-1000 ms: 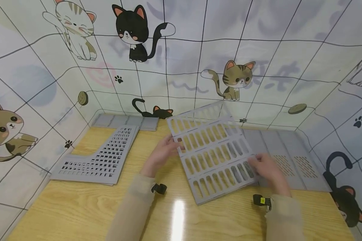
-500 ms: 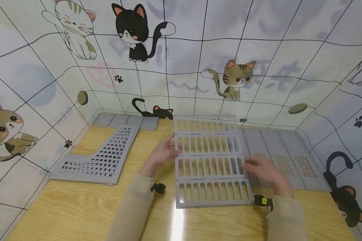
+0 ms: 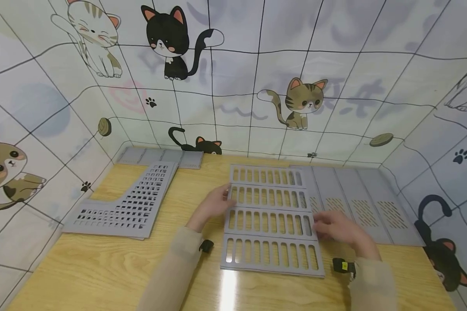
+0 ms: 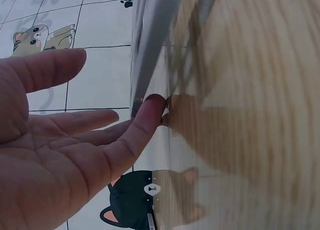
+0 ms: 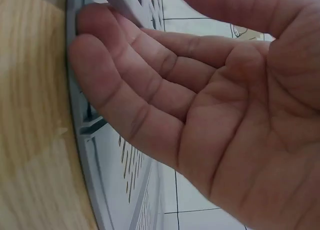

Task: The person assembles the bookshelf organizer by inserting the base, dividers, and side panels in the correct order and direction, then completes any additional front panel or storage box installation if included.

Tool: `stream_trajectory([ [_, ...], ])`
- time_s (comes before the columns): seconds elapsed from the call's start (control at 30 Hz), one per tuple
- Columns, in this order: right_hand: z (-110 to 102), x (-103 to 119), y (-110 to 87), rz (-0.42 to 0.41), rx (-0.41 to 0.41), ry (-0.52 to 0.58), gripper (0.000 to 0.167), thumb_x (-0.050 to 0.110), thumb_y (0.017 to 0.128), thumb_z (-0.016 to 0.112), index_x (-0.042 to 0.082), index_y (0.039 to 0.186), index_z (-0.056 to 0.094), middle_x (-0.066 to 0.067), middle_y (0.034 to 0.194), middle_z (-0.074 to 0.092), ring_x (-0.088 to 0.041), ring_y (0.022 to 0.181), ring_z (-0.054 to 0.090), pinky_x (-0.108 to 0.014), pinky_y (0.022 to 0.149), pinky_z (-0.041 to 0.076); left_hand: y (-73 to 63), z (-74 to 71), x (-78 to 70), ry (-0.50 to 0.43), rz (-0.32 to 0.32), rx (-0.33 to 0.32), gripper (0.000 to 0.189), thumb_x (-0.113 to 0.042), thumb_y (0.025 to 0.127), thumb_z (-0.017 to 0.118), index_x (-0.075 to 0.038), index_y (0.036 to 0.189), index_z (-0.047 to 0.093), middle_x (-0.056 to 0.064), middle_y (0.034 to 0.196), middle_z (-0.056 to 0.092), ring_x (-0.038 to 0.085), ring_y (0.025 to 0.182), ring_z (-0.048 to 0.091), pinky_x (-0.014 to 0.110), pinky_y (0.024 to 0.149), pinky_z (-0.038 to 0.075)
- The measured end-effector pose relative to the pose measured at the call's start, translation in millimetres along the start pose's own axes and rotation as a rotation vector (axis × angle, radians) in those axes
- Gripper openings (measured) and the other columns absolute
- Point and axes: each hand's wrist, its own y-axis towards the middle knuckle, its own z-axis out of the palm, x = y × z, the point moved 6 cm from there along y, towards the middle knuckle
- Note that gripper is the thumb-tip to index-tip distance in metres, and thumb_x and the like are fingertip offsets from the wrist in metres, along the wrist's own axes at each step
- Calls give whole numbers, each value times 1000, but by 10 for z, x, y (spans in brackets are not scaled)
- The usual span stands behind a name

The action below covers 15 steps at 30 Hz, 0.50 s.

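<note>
A grey panel [image 3: 270,209] with four rows of long slots lies nearly square to me in the head view. My left hand [image 3: 212,205] is at its left edge, fingertips against the side. In the left wrist view the panel's edge [image 4: 155,45] stands off the wood, with the lowest fingertip beneath it and the thumb apart. At the right edge sits my right hand [image 3: 340,224]. Its fingers [image 5: 127,85] are slightly bent in the right wrist view, tips under the slotted panel and by a flat panel's edge. The thumb is away from the panel.
Flat grey panels [image 3: 358,185] with slanted vent slits lie at the right, partly under the slotted one. L-shaped perforated sheets [image 3: 109,205] are stacked at the left. A narrow grey strip [image 3: 151,156] lies behind them against the cat-print backdrop.
The slotted panel has turned from slanted to nearly straight and come down, its far edge dropping towards the table. Both hands stay at its sides; the right has shifted slightly nearer to me.
</note>
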Motion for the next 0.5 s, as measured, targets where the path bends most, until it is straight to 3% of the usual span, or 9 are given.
stream_trajectory([
  [0.1,14,-11,1,-24,-3,13,40,10,101,62,-18,129,56,-19,107,73,-25,88,72,-40,78,61,-11,34,-21,-18,16,25,67,-16,102,64,-7,161,34,21,140,61,37,127,60,50,104,52],
  [0.27,32,45,-1,-14,-26,-33,41,17,100,66,-11,128,60,-10,101,72,-20,84,65,-36,74,55,-12,68,-43,-27,62,50,72,-19,101,64,-6,163,28,24,157,44,42,142,46,54,116,38],
  [0.5,55,90,20,4,-49,10,49,22,103,64,-11,138,53,-15,116,71,-22,99,67,-37,82,55,-22,48,-54,-14,58,48,74,-26,99,66,-10,162,31,25,162,35,48,144,40,57,116,38],
])
